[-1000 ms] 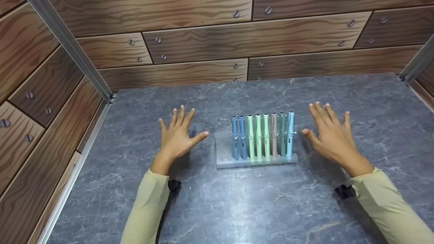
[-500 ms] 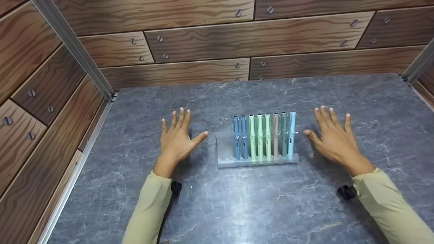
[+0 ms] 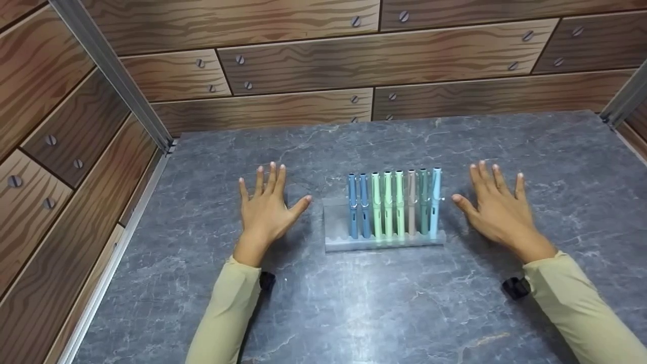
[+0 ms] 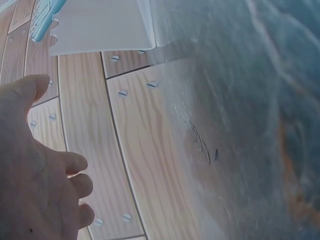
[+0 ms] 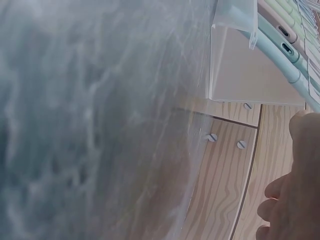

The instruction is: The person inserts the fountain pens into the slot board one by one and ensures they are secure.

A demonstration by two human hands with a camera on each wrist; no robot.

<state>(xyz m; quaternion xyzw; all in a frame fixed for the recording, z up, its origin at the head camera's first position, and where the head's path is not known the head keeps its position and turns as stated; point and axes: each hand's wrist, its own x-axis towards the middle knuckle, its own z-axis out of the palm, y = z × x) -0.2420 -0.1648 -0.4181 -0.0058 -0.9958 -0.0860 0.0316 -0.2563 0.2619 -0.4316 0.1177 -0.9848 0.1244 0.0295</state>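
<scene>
A translucent pen stand (image 3: 336, 220) sits on the table between my hands. Several capped pens lean upright in its notches: two dark blue pens (image 3: 353, 207), three light green pens (image 3: 388, 205), a greyish-pink pen (image 3: 411, 205), a dark green pen (image 3: 423, 205) and a light blue pen (image 3: 435, 205) at the right end. Notches at the stand's left end hold no pen. My left hand (image 3: 266, 215) is spread left of the stand, holding nothing. To the right, my right hand (image 3: 500, 215) is likewise spread and apart from the pens. Both wrist views show the stand beyond the thumb.
The grey marbled table (image 3: 323, 313) reaches back to a wood-patterned wall (image 3: 303, 65). A similar panel (image 3: 60, 192) and a metal post (image 3: 116, 76) border the left side. Dark wrist devices (image 3: 516, 288) sit at the sleeve cuffs.
The left hand's fingers have drawn slightly closer together, and the right hand has lowered a little in the head view. The pens and stand stay put.
</scene>
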